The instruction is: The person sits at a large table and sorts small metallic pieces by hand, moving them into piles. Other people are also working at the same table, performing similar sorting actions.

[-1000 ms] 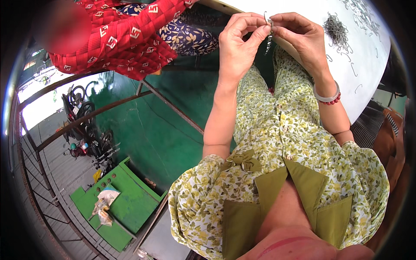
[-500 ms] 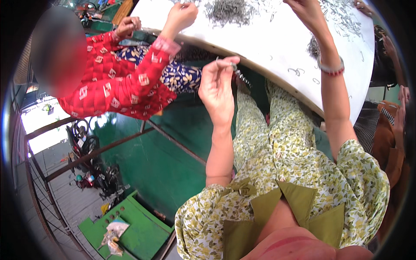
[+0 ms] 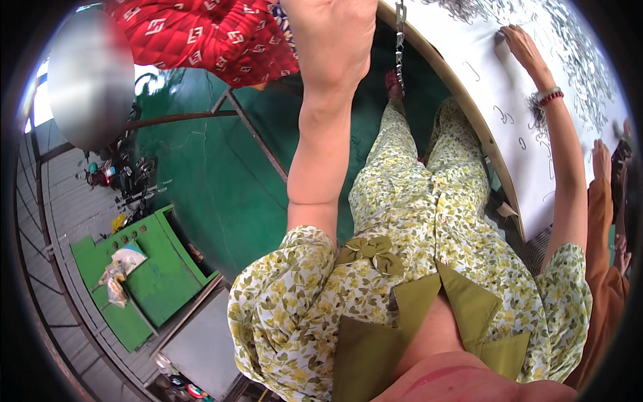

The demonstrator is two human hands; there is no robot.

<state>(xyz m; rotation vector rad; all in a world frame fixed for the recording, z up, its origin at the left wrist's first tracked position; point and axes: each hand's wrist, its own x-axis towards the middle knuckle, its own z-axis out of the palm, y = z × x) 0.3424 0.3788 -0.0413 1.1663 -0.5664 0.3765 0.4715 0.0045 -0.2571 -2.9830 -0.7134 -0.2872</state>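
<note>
My left hand [image 3: 335, 47] is raised at the top edge, its fingers cut off by the frame. Beside it a metal chain [image 3: 400, 47] of small links hangs from above the frame, over the gap between table and legs. The upper end of the chain is out of view. Over on the white table [image 3: 495, 80], my right hand [image 3: 526, 50] reaches down with bent fingertips drawn together at the surface. Whatever they pinch is too small to make out. Loose metal hooks [image 3: 502, 115] lie nearer me, and a dense spread of metal pieces [image 3: 583, 60] covers the table beyond.
A person in a red patterned top [image 3: 214, 33] sits at my left. Another person's hand [image 3: 601, 161] rests by the table's right side. Behind on the left stand a rusty metal railing [image 3: 181, 117], a green cabinet [image 3: 140, 295] with a plastic bag, and parked motorbikes [image 3: 127, 174].
My left hand has risen toward the camera, and the chain pinched in it now hangs at greater length. My right hand has come down to the table. The view has shifted.
</note>
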